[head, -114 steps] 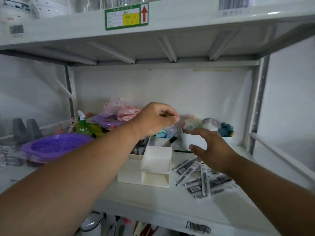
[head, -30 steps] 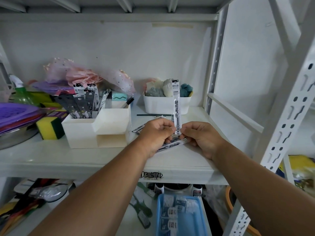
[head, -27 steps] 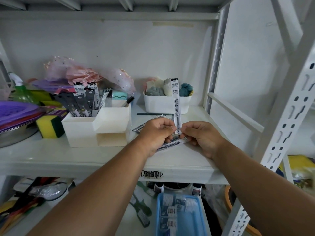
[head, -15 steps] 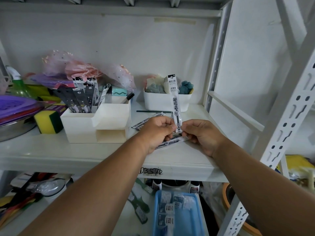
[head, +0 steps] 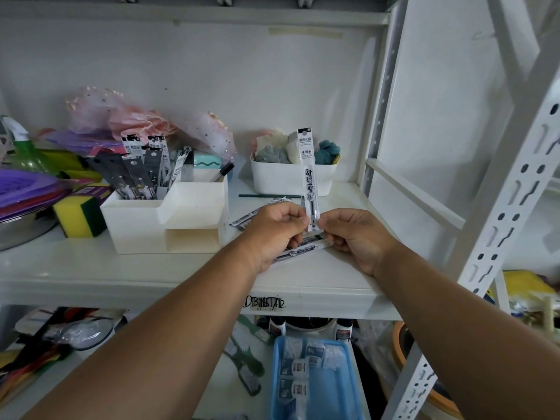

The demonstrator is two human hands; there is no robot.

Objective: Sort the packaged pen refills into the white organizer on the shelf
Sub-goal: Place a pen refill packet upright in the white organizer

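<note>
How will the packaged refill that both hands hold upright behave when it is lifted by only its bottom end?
The packaged refill stands straight above the left hand and right hand, which pinch only its bottom end, so it is probably fairly stiff. It looks thin, so likely light. Its glossy sleeve may slip in a loose pinch.

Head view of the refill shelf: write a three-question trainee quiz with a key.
1. True or false: the upright refill packet is pinched at its lower end by both the left hand and the right hand.
2. Where do the sorted refill packets stand?
A. in the white tub of cloths
B. in the left compartment of the white organizer
C. in the blue tray below
3. Fill in: the yellow-and-green ____ lies left of the organizer.

Key: 1 true; 2 B; 3 sponge.
</note>
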